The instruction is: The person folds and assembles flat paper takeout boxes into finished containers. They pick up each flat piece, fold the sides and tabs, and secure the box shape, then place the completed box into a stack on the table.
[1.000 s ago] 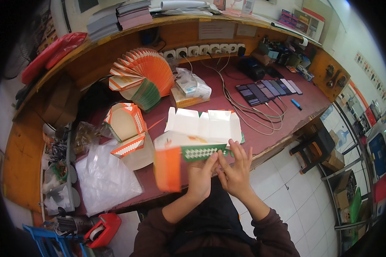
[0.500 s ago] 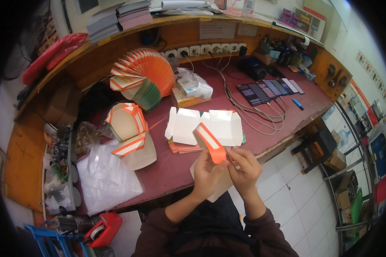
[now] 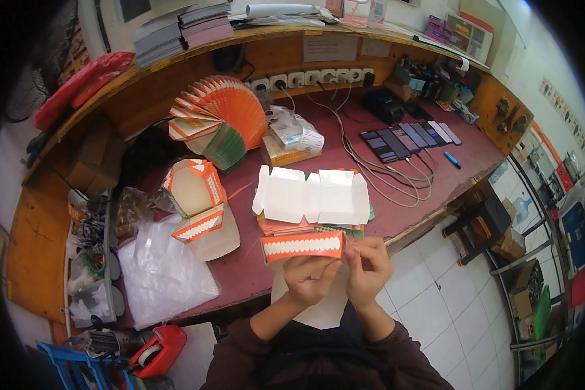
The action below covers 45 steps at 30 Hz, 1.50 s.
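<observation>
My left hand (image 3: 307,279) and my right hand (image 3: 368,268) together hold a partly folded orange and white cardboard box (image 3: 301,247) just above the table's near edge. The box's white panel hangs down in front of my body. Right behind it lies a stack of flat box blanks (image 3: 312,198), white side up. Two folded boxes (image 3: 195,201) stand nested at the left.
A fanned stack of orange blanks (image 3: 221,120) stands at the back left. A clear plastic bag (image 3: 162,273) lies at the left, a red tape dispenser (image 3: 159,351) below it. Several phones (image 3: 409,138) with cables lie at the right. A power strip (image 3: 305,79) lines the back wall.
The flat blank was raised off the stack, turned and folded; it now sits as a horizontal box shape in both hands, closer to my body.
</observation>
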Motion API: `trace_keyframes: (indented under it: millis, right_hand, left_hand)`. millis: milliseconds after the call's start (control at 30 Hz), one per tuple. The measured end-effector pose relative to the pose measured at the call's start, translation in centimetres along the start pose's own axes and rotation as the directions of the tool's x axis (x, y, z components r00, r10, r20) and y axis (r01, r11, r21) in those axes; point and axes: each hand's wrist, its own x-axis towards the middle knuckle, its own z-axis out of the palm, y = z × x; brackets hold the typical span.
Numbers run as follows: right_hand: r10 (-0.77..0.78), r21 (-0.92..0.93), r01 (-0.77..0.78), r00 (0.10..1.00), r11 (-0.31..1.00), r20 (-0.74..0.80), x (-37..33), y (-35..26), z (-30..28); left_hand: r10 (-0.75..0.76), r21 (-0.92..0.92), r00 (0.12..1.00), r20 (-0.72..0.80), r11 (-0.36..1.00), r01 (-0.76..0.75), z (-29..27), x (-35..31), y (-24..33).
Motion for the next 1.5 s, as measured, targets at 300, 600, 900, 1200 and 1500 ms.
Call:
trace_keyframes:
  millis: [300,600,900,1200,1500]
  right_hand:
    - [-0.221,-0.254,0.306,0.924,0.918,0.313,0.0,-1.3,0.8]
    - [-0.006,-0.602,0.251,0.926,0.758,0.378,0.6,1.0,-0.2]
    - [-0.183,-0.436,0.235,0.970,0.869,0.158,1.6,2.2,-1.8]
    - [-0.010,-0.274,0.014,1.000,0.962,0.016,2.1,1.3,-1.4]
    - [-0.037,-0.177,0.035,0.999,0.984,-0.007,0.7,0.4,-0.4]
  left_hand:
    - [-0.294,-0.401,0.956,-0.012,0.877,0.265,-0.7,0.6,-0.3]
    - [-0.717,-0.830,0.694,-0.062,0.423,0.363,-2.0,2.0,-3.6]
    - [-0.685,-0.802,0.728,-0.019,0.445,0.398,-0.2,0.7,-1.9]
    - [-0.324,0.118,0.928,0.187,0.945,0.306,0.0,-1.8,-4.0]
    - [-0.168,0.245,0.974,0.150,0.961,0.128,-1.9,-2.7,-2.7]
